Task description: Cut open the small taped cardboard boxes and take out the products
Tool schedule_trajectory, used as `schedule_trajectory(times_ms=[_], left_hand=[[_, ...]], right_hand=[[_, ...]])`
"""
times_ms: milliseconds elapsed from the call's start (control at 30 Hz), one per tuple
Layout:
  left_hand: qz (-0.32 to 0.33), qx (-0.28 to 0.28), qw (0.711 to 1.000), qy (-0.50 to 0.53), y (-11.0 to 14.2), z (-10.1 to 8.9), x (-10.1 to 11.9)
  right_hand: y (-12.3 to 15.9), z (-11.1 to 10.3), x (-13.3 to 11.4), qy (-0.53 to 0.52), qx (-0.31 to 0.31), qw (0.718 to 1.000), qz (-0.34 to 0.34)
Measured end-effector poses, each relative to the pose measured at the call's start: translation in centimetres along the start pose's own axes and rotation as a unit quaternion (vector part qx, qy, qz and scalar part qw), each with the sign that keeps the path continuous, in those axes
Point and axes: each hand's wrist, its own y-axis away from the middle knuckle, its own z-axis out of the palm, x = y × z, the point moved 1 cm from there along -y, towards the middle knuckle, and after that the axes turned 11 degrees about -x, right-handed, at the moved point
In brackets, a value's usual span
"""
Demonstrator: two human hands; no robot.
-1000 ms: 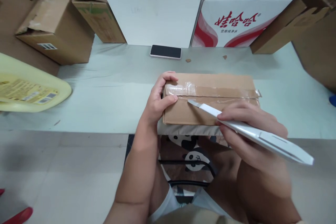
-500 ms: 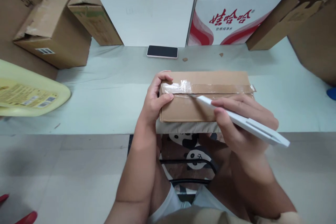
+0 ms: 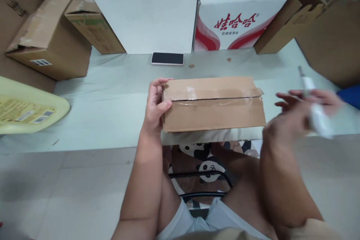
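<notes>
A brown cardboard box (image 3: 213,114) lies at the front edge of the table, with clear tape along its top seam and a dark slit between the flaps. My left hand (image 3: 156,101) grips the box's left end, thumb on top and fingers round the far side. Off to the right of the box, my right hand (image 3: 306,108) is blurred by motion and holds a white utility knife (image 3: 319,116). The knife's blade points up and away from me, apart from the box.
Behind the box lie a phone (image 3: 167,59) and two cardboard scraps. White cartons (image 3: 143,18) and a red-printed carton (image 3: 239,22) stand along the back. Brown boxes (image 3: 64,41) and a yellow bottle (image 3: 33,105) are on the left; something blue (image 3: 350,97) is at the right.
My right hand has lifted the utility knife off the box's seam and swung it to the right. My left hand still holds the box. The view has shifted slightly.
</notes>
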Motion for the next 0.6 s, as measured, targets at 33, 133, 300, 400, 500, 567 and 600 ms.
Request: schedule_trajectory(times_ms=[33,133,300,400,500,567,600], left_hand=[[0.003,0.005,1.000,0.018,0.1,0.0,0.1],[0.014,0.013,0.999,0.046,0.2,0.2,0.5],[0.003,0.073,0.997,0.022,0.2,-0.1,0.6],[0.001,0.078,0.997,-0.007,0.0,-0.5,0.4],[-0.002,0.100,0.995,-0.024,-0.4,-0.7,0.4],[-0.008,0.127,0.991,-0.032,-0.7,-0.6,0.5],[-0.006,0.139,0.989,-0.043,-1.0,-0.5,0.7]], right_hand=[[-0.2,0.2,1.0,0.028,0.023,0.999,0.012],[-0.4,1.6,4.3,0.092,-0.049,0.989,0.101],[-0.5,3.2,6.8,0.085,-0.153,0.970,0.169],[-0.4,3.2,5.3,0.030,-0.110,0.983,0.143],[0.0,2.9,2.5,-0.073,-0.111,0.987,0.089],[0.4,2.6,0.5,-0.133,-0.117,0.984,0.003],[0.7,2.4,-0.3,-0.152,-0.108,0.981,-0.042]])
